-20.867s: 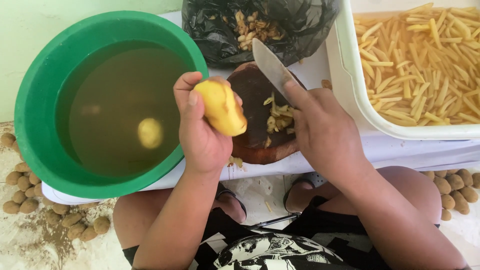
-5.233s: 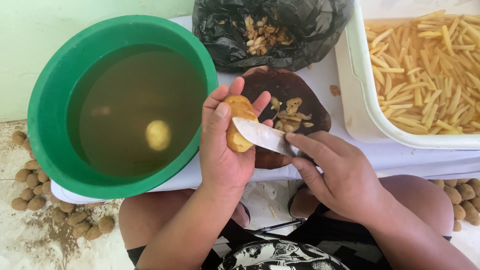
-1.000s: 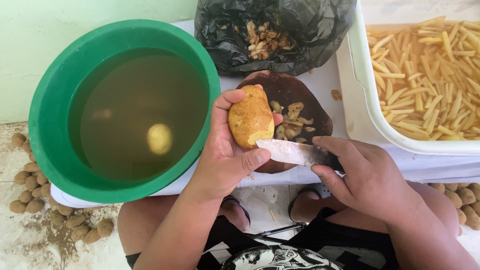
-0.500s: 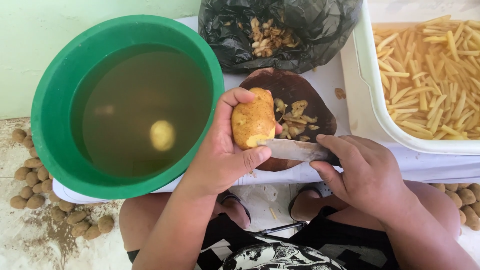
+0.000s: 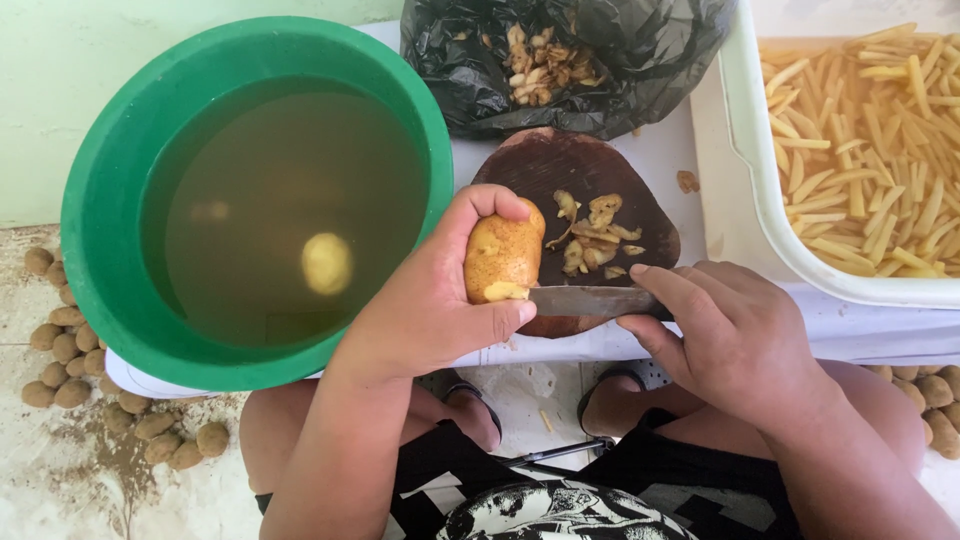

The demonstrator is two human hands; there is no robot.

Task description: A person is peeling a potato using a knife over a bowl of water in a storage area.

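1. White table covering [image 5: 690,150] fills the scene we look down on, with bare concrete floor below it.
2. We see our left hand [image 5: 425,305] gripping a potato [image 5: 502,255], fingers curled over its top and thumb pressed beneath, just above the near edge of a dark round cutting board [image 5: 545,165].
3. Our right hand [image 5: 735,335] is clenched on a knife [image 5: 585,300], forefinger laid along the blade, whose edge sits in the potato's lower end, where pale flesh shows.
4. Half a second ago the potato sat a little higher with the blade just beneath it; now the blade bites into the skin.
5. Peel scraps [image 5: 595,230] lie on the board, touching each other.
6. Behind the board, a black plastic bag [image 5: 640,55] holds more peelings.
7. Left of the hands, a green basin [image 5: 110,180] of cloudy water holds one peeled potato [image 5: 326,263], as before.
8. At the right, a white tub [image 5: 760,215] holds cut potato sticks [image 5: 865,150].
9. Small unpeeled potatoes [image 5: 60,345] lie scattered on the floor.
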